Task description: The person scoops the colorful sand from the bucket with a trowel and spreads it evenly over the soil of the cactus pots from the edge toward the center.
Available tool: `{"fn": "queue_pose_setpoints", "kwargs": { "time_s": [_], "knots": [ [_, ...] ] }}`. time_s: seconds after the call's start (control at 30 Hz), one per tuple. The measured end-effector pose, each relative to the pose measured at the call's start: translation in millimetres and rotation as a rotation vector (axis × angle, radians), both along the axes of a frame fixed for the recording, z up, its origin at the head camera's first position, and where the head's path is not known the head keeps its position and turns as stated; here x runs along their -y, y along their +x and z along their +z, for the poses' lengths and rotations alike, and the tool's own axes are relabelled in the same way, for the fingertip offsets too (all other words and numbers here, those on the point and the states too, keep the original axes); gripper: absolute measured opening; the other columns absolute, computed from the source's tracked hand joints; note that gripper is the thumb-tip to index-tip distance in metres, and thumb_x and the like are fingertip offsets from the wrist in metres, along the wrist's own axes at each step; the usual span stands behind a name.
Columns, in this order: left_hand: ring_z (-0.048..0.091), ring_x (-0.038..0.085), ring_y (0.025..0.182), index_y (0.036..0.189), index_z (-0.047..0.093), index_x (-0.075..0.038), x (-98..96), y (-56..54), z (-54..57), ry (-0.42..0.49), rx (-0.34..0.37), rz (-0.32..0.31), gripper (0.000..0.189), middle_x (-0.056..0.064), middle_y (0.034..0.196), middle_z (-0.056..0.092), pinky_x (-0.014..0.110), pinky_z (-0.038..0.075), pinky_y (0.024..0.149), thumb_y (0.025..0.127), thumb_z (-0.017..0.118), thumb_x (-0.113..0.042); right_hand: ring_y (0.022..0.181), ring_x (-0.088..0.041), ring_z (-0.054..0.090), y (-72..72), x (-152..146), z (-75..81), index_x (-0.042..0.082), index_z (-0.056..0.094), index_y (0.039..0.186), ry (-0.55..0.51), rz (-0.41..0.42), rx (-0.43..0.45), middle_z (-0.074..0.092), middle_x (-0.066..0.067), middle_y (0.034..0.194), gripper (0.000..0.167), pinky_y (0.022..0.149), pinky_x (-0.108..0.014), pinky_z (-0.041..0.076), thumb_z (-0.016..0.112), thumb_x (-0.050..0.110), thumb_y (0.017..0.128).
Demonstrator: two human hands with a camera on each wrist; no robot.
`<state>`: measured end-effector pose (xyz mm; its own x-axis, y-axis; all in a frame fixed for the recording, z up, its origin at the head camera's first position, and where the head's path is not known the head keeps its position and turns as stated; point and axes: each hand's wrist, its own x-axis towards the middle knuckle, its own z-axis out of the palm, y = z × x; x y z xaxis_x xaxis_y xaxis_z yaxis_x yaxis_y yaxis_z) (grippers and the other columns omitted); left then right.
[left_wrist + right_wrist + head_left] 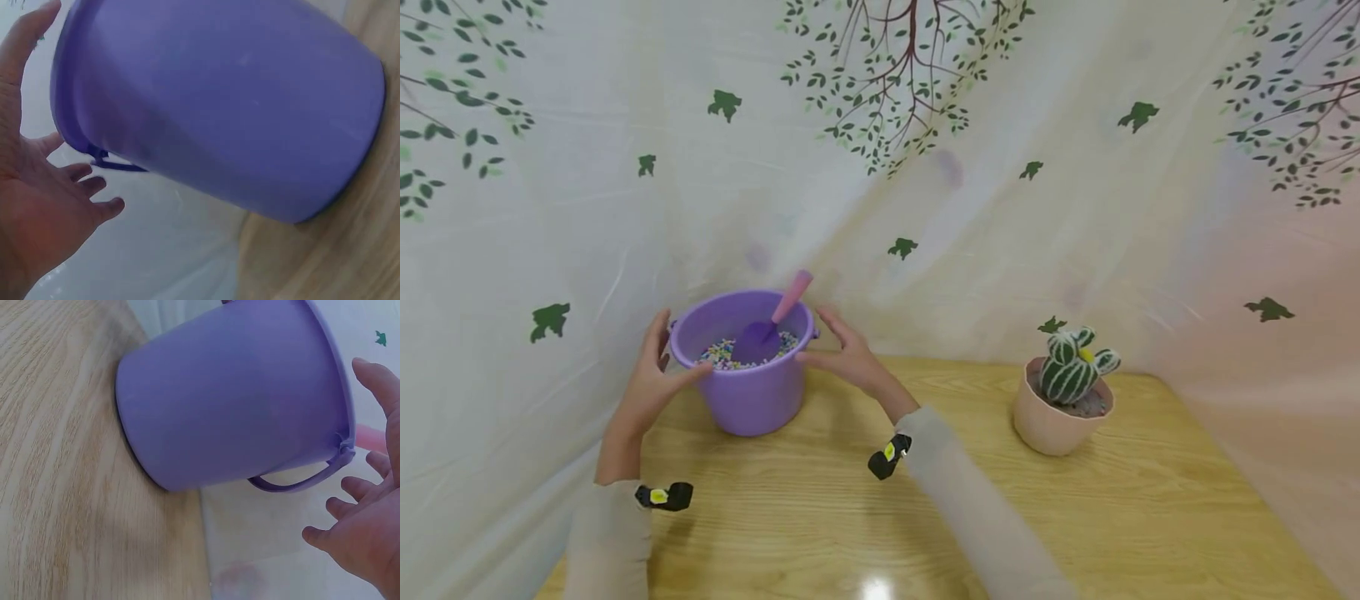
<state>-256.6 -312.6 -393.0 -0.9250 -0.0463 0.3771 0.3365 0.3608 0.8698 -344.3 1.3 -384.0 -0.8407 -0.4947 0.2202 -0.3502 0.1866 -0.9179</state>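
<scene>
A purple bucket [756,400] stands upright on the wooden table at the left. Small multicoloured beads [721,357] lie inside it, and a toy shovel [792,297] with a purple blade and pink handle leans up out of them. On the bucket's left side is my left hand [651,385], its fingers spread and its thumb at the near rim. My right hand [852,360] is at the opposite side, fingers spread, close to the rim. Both wrist views show the bucket's handle [300,485] hanging down at the back. Neither hand grips the bucket; contact at the rim is unclear.
A knitted cactus [1070,375] in a pale pink pot [1048,429] stands at the right of the table [820,517]. Behind the table and along both sides hangs a pale curtain [820,208] with a leaf pattern, close to the bucket.
</scene>
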Motion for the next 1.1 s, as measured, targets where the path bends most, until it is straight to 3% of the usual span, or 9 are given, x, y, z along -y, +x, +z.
{"fn": "queue_pose_setpoints", "kwargs": {
  "time_s": [0.1,0.2,0.27,0.33,0.47,0.57,0.67,0.87,1.1],
  "knots": [
    [0.005,0.04,0.158,0.165,-0.003,-0.011,5.7,-0.3,-7.8,0.071,0.002,-0.064,0.109,0.02,0.171,0.0,0.04,0.008,0.132,0.088,0.075,-0.002,0.157,-0.025,0.022,-1.4,4.5,-2.8,0.035,0.031,0.16,0.009,0.018,-0.025,0.029,0.008,0.168,0.093,0.125,-0.061,0.022,0.084,0.033,0.084],
    [0.009,0.042,0.157,0.164,0.002,-0.006,9.5,0.2,-9.9,0.09,0.001,-0.08,0.106,0.023,0.17,0.007,0.013,0.017,0.125,0.087,0.075,0.002,0.156,-0.026,0.024,-2.8,7.9,-5.5,0.031,0.032,0.16,0.019,0.035,-0.04,0.033,0.007,0.166,0.091,0.126,-0.061,0.022,0.083,0.031,0.085],
    [0.011,0.043,0.156,0.164,0.005,-0.005,11.2,0.5,-9.5,0.078,0.005,-0.07,0.105,0.025,0.169,0.01,0.003,0.022,0.117,0.087,0.076,0.001,0.156,-0.026,0.025,-3.7,9.4,-7.0,0.03,0.033,0.16,0.026,0.035,-0.043,0.034,0.005,0.166,0.089,0.126,-0.061,0.022,0.082,0.031,0.086],
    [0.014,0.043,0.156,0.164,0.007,-0.006,12.2,1.1,-8.2,0.057,0.02,-0.053,0.104,0.024,0.169,0.013,0.002,0.025,0.114,0.087,0.077,-0.001,0.156,-0.026,0.026,-3.9,10.3,-7.4,0.031,0.034,0.16,0.034,0.024,-0.042,0.035,0.004,0.166,0.087,0.126,-0.06,0.023,0.082,0.033,0.087],
    [0.018,0.043,0.155,0.164,0.011,-0.009,11.8,1.6,-6.0,0.02,0.049,-0.03,0.103,0.022,0.169,0.017,0.011,0.027,0.121,0.087,0.078,-0.006,0.155,-0.03,0.028,-3.3,10.7,-5.7,0.031,0.037,0.159,0.048,-0.004,-0.052,0.037,0.0,0.165,0.083,0.125,-0.063,0.023,0.08,0.037,0.088],
    [0.019,0.043,0.155,0.165,0.013,-0.011,9.8,0.4,-5.0,0.011,0.052,-0.033,0.103,0.022,0.168,0.02,0.036,0.023,0.129,0.086,0.079,-0.006,0.155,-0.031,0.029,-2.2,8.4,-3.2,0.031,0.039,0.158,0.071,-0.029,-0.056,0.038,-0.001,0.164,0.082,0.124,-0.063,0.024,0.079,0.042,0.087],
    [0.02,0.043,0.155,0.165,0.014,-0.013,5.3,-4.1,-5.8,0.021,0.045,-0.051,0.103,0.022,0.168,0.022,0.058,0.018,0.127,0.085,0.08,-0.005,0.155,-0.03,0.029,-1.1,2.0,-1.0,0.031,0.039,0.157,0.095,-0.051,-0.06,0.037,-0.001,0.164,0.083,0.124,-0.062,0.025,0.079,0.046,0.086],
    [0.015,0.038,0.157,0.164,0.009,-0.008,-9.2,-13.9,-9.6,0.014,0.053,-0.073,0.109,0.018,0.17,0.016,0.055,0.014,0.129,0.083,0.082,-0.008,0.154,-0.029,0.031,0.7,-18.2,1.6,0.029,0.04,0.157,0.125,-0.07,-0.085,0.039,0.0,0.164,0.081,0.123,-0.06,0.028,0.078,0.048,0.087],
    [0.017,0.034,0.158,0.165,0.012,-0.015,-36.1,-23.1,-12.0,-0.031,0.032,-0.093,0.109,0.014,0.171,0.018,0.054,0.015,0.13,0.083,0.085,-0.014,0.152,-0.028,0.036,4.0,-51.2,4.8,0.026,0.044,0.156,0.14,-0.089,-0.093,0.043,0.001,0.161,0.076,0.123,-0.06,0.029,0.077,0.043,0.089]
  ]
}}
